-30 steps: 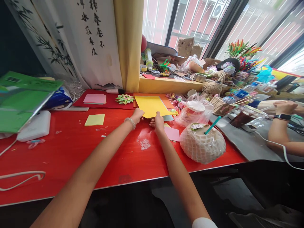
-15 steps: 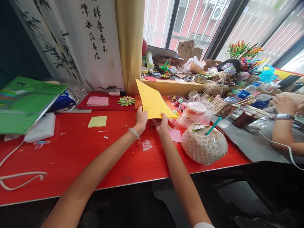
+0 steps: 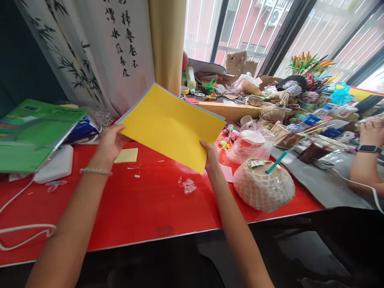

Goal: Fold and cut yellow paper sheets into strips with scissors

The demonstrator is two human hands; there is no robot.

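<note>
Above a red table (image 3: 144,208), one yellow paper sheet (image 3: 172,124) held up tilted, left hand (image 3: 109,140) gripping its left corner, right hand (image 3: 211,158) pinching its lower right edge. On the table: one small yellow note (image 3: 127,155), one netted coconut (image 3: 264,186) holding one teal straw (image 3: 277,161).

On the glossy red desk (image 3: 144,208) stand a net-wrapped coconut with a teal straw (image 3: 264,188), a small yellow-green paper square (image 3: 127,155) and a green book (image 3: 33,132).
</note>
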